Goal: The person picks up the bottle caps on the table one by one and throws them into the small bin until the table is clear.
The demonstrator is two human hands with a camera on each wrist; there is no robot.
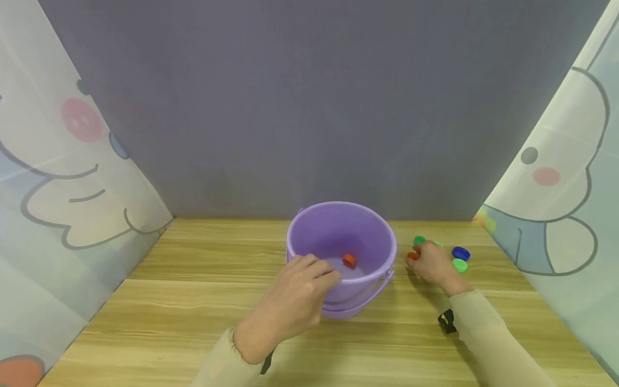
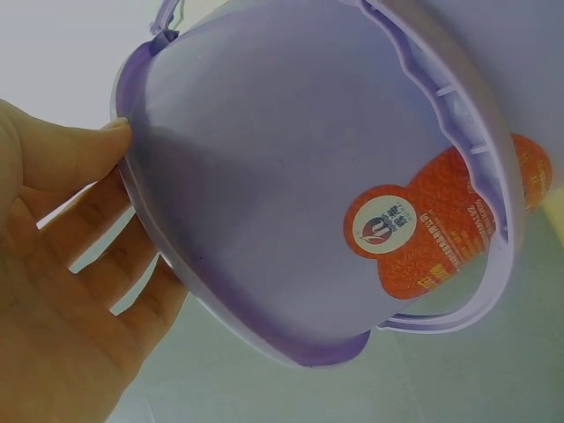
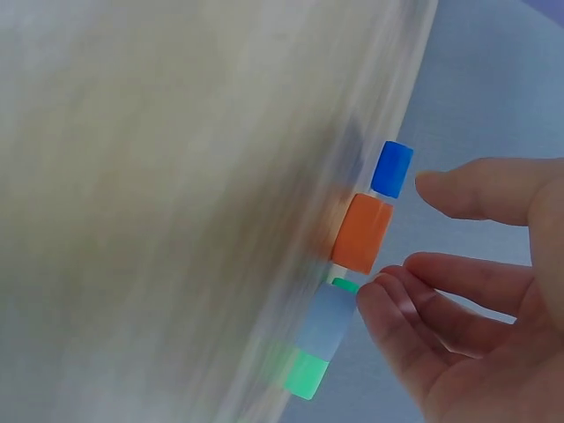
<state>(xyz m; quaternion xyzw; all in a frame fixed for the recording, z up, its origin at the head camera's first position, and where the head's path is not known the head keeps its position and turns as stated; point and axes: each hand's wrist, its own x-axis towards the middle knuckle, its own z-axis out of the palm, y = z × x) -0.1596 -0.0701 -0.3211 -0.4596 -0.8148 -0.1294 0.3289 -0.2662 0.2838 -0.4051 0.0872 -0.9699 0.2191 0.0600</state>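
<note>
A purple bucket (image 1: pixel 344 294) stands on the table, and my left hand (image 1: pixel 292 295) grips its near rim. In the left wrist view the thumb (image 2: pixel 84 154) lies on one side of the rim and the other fingers on the opposite side. One orange bottle cap (image 1: pixel 349 261) lies inside on the bucket's floor. To the right, my right hand (image 1: pixel 435 265) hovers over a group of caps, nearest another orange cap (image 1: pixel 412 256). The right wrist view shows its thumb and fingers spread apart beside the orange cap (image 3: pixel 362 233), holding nothing.
Around the right hand lie a dark green cap (image 1: pixel 419 239), a blue cap (image 1: pixel 461 253) and a light green cap (image 1: pixel 460 265). The bucket's handle (image 1: pixel 374 293) hangs down on its near right side. A grey panel (image 1: pixel 309 107) rises behind the wooden table (image 1: pixel 193 301).
</note>
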